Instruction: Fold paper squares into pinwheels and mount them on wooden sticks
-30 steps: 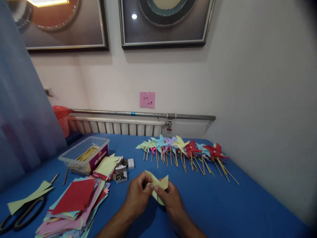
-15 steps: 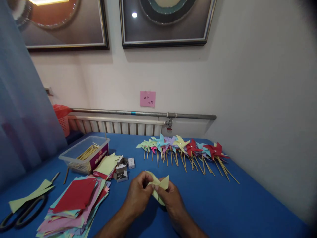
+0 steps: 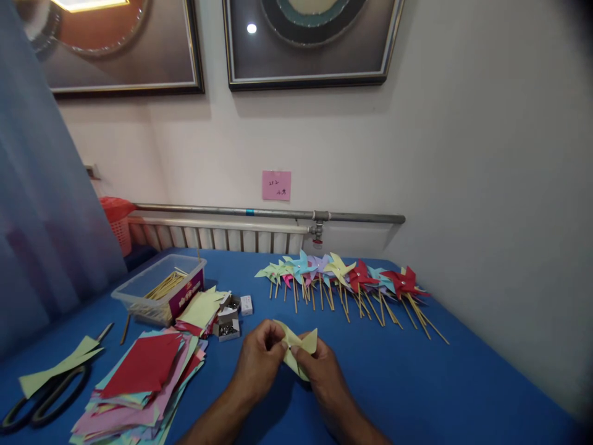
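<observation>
A pale yellow paper pinwheel (image 3: 293, 337) with folded blades is held between my hands over the blue table. My left hand (image 3: 260, 355) pinches its left side with thumb and fingers. My right hand (image 3: 319, 368) grips the right side, the thumb lying near the centre. A small shiny metal pin head (image 3: 290, 347) shows at the middle between my thumbs. My fingers hide the back of the paper. Left of my hands stand small open boxes of metal pins (image 3: 228, 329) and a closed white box (image 3: 246, 305).
Finished pinwheels on sticks (image 3: 343, 272) lie in a row at the back. To the left are a stack of coloured paper (image 3: 139, 371), scissors (image 3: 60, 395) under yellow paper pieces, and a plastic box (image 3: 162, 290) of wooden sticks. Behind runs a pipe (image 3: 278, 213) along the wall.
My thumbs have parted slightly, and the shiny pin head at the pinwheel's centre now shows. Both hands still hold the paper in nearly the same place.
</observation>
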`<state>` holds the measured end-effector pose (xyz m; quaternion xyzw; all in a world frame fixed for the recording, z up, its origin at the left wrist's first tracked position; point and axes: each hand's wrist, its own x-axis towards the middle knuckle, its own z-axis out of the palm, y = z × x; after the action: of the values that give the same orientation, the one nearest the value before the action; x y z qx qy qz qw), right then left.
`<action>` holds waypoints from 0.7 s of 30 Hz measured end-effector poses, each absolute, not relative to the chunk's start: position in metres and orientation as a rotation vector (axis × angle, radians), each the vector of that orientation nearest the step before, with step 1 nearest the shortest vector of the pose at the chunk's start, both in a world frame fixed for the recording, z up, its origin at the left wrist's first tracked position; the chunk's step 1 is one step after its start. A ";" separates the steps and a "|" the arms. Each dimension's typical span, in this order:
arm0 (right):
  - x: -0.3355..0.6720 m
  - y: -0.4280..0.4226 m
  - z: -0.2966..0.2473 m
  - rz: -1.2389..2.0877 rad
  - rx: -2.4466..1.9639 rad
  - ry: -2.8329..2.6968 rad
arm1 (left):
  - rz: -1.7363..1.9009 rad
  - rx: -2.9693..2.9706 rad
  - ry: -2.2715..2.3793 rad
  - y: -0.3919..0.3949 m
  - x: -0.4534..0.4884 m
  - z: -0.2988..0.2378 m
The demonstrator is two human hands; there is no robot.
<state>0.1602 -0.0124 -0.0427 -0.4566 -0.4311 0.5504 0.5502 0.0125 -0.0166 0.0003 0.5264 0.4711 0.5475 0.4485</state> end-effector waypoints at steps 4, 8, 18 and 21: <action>0.160 -0.012 -0.041 1.284 -1.109 -1.028 | 1.350 1.283 1.133 -0.015 0.013 -0.001; 0.159 -0.011 -0.042 1.308 -1.114 -1.014 | 1.343 1.281 1.131 -0.015 0.012 -0.001; 0.160 -0.011 -0.041 1.334 -1.101 -1.027 | 1.346 1.248 1.120 -0.015 0.013 -0.001; 0.160 -0.009 -0.042 1.320 -1.110 -1.042 | 1.343 1.241 1.102 -0.015 0.013 0.000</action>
<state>0.1604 -0.0092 -0.0424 -0.4659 -0.4373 0.5537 0.5339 0.0134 -0.0150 0.0002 0.5091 0.4523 0.5510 0.4823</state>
